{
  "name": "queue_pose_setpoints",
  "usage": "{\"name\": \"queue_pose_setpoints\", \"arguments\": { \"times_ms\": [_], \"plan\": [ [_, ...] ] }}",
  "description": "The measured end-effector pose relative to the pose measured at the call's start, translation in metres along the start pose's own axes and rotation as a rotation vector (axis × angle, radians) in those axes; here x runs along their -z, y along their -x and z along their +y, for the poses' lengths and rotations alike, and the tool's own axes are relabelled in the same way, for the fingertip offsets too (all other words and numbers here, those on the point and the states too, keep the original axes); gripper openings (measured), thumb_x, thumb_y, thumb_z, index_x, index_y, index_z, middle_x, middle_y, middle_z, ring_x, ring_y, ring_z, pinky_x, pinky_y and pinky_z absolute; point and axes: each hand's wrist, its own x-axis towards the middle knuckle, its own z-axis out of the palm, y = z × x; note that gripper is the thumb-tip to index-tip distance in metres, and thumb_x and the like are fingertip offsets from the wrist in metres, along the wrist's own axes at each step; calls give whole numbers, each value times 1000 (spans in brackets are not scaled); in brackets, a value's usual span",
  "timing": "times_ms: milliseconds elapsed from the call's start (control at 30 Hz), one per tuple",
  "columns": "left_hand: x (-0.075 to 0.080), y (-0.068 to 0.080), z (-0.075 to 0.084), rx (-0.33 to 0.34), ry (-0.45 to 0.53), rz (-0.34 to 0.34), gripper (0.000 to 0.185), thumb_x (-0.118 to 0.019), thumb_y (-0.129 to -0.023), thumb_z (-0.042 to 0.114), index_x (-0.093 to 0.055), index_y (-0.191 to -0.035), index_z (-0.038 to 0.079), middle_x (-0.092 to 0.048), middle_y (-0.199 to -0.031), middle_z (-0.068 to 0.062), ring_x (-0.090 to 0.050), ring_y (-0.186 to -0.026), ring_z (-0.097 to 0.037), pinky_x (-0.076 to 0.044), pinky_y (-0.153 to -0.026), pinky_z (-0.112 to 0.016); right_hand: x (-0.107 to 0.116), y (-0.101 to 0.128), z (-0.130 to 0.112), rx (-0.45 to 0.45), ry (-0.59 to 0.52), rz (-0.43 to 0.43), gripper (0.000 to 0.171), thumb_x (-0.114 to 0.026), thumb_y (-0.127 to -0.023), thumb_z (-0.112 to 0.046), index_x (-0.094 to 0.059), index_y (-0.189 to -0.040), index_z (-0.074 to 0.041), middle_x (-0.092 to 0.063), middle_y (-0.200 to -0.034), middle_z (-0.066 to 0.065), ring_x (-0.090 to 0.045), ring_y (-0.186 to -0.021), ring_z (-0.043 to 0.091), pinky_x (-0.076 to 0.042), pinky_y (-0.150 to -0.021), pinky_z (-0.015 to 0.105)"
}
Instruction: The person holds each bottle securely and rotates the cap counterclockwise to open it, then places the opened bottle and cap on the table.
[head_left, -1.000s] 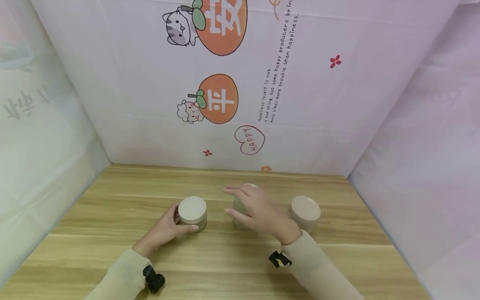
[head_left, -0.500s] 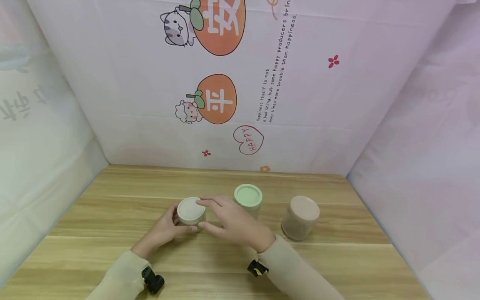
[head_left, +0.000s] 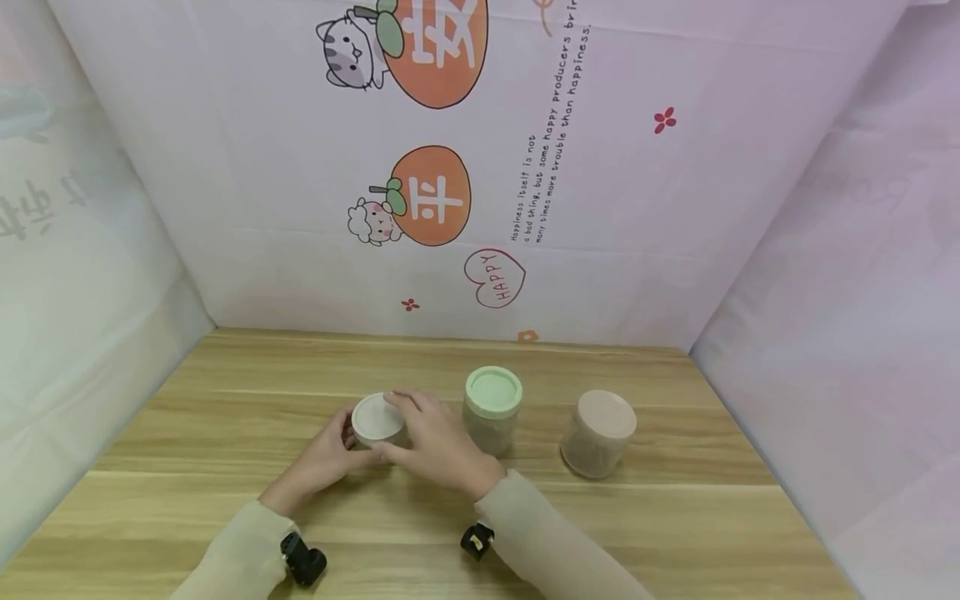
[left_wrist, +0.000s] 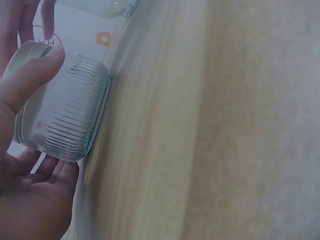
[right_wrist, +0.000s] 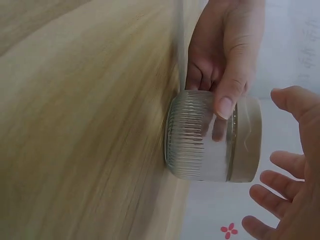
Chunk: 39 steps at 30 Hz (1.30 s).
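A clear ribbed glass jar with an off-white lid stands upright on the table, left of centre in the head view. My left hand grips its glass wall, thumb on the near side and fingers round the far side. Close in from the right comes my right hand, its fingers spread around the lid. The right wrist view shows those fingertips just short of the lid, with nothing held. In the left wrist view the jar's ribbed lower wall shows between left thumb and fingers.
To the right of my right hand stands a clear jar with a green lid. Further right is another jar with a beige-pink lid. A printed white cloth rises behind the wooden table.
My right hand has moved left, from in front of the green-lidded jar to the off-white lid, uncovering the green-lidded jar. The left hand keeps its grip in place.
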Motion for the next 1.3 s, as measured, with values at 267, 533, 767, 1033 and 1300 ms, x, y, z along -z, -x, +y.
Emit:
{"name": "queue_pose_setpoints", "arguments": {
  "times_ms": [267, 533, 767, 1033, 1300],
  "plan": [
    [2, -1, 0, -5, 10, -12, 89, -80, -88, 22, -23, -152, -2, -33, -152, -24, -34, -140, -43, -26, -116, -55, -6, -11, -2, -62, 19, 6, 76, -62, -92, -62, -49, -147, -10, -48, -147, 9, -47, -133, 25, -42, -107, 46],
    [-1, -2, 2, 38, 28, 3, 90, -83, -86, 23, -24, -151, 1, -35, -151, -22, -37, -138, -41, -32, -114, -55, -11, -18, -2, -110, 118, 45, 80, -63, -85, -71, -58, -139, -12, -55, -129, 9, -53, -112, 21, -46, -87, 37],
    [-4, -4, 2, 60, -20, 49, 96, -85, -83, 29, -24, -151, 1, -37, -150, -22, -39, -138, -40, -34, -113, -53, -14, -20, 0, -113, 165, 44, 81, -63, -84, -73, -60, -137, -11, -56, -119, 7, -53, -102, 19, -44, -81, 33],
    [-5, -1, 1, 20, -24, 20, 89, -82, -86, 28, -26, -150, 2, -38, -149, -21, -42, -135, -39, -36, -111, -56, -13, -21, 1, -80, 83, 37, 78, -68, -84, -67, -61, -136, -9, -55, -115, 5, -52, -101, 17, -49, -80, 29],
    [-3, 0, 5, 16, -20, 1, 89, -82, -86, 30, -26, -150, 4, -38, -149, -20, -40, -136, -40, -34, -111, -58, -12, -23, 2, -95, 11, 17, 78, -70, -84, -65, -60, -137, -8, -54, -118, 4, -50, -106, 17, -49, -82, 27]
  ]
}}
